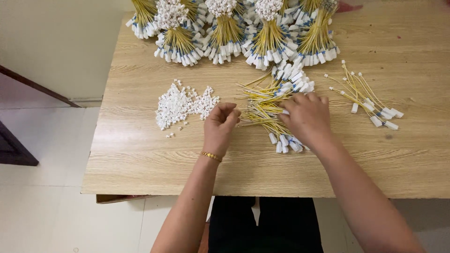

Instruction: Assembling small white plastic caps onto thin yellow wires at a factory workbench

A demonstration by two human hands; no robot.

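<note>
Apparently pinching something small, left hand is curled; right hand presses flat on loose yellow wires.

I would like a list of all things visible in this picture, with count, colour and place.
table: one, light wood, fills the view
bundled wires: several bunches, yellow with white ends, far edge
loose wire pile: one, yellow, centre, under both hands
small connector pieces: one heap, white, left of centre
separate wires: a few, yellow with white ends, right side
bracelet: one, gold, left wrist
left hand: fingers pinched at wire ends
right hand: resting on the pile
</note>
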